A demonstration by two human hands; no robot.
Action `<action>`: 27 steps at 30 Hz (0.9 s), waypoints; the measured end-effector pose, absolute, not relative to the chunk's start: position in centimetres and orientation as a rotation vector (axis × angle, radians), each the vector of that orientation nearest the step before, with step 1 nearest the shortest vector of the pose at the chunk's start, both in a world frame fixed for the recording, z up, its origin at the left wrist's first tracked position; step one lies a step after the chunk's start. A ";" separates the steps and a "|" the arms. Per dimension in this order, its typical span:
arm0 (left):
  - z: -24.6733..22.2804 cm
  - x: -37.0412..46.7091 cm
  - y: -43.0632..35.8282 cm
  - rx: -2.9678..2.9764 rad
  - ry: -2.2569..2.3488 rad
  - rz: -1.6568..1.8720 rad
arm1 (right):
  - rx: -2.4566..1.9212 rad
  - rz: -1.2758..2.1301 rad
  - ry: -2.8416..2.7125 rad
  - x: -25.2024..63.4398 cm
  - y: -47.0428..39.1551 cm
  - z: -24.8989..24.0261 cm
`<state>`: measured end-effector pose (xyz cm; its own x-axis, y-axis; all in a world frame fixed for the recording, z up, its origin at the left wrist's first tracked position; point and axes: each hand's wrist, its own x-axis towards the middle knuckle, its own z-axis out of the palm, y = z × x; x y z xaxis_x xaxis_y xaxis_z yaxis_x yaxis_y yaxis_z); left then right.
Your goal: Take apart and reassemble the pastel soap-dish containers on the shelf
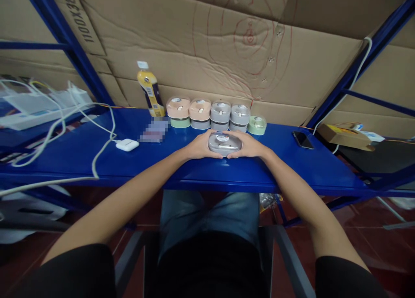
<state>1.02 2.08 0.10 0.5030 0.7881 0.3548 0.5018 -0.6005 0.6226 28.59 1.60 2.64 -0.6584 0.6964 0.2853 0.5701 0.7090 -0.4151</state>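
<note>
A grey oval box with a clear lid point(224, 147) sits on the blue table in front of me, a round sticker on its top. My left hand point(201, 145) wraps round its left end, and my right hand point(249, 145) grips the right end, thumbs along the near side. Just behind it stands a row of similar lidded boxes, stacked in twos: pink boxes point(178, 107) on the left, grey boxes point(220, 112) toward the right. One single green box point(256, 125) ends the row at the right.
A yellow drink bottle point(151, 90) stands at the back left, near a blurred flat item point(154, 130). A white charger point(127, 145) with cables lies on the left. Far right are a phone point(303, 139) and an open carton point(345, 137). Cardboard sheets point(168, 43) wall the back.
</note>
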 end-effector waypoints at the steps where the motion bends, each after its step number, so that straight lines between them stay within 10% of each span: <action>1: 0.2 0.9 2.0 2.294 1.060 0.877 | -0.969 0.430 -2.479 28.8 1.7 2.8; 16: 0.3 0.8 2.3 2.222 1.111 1.089 | -1.964 -0.110 -1.146 41.7 5.9 3.6; 27: -0.1 0.7 2.5 2.259 1.196 0.985 | -2.221 -0.092 -1.192 41.8 8.3 1.4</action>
<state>0.67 2.54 -0.08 0.3861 0.8321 0.3983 0.5505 -0.5542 0.6243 41.81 8.26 1.37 0.5923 0.7339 0.3325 0.7762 -0.4092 -0.4796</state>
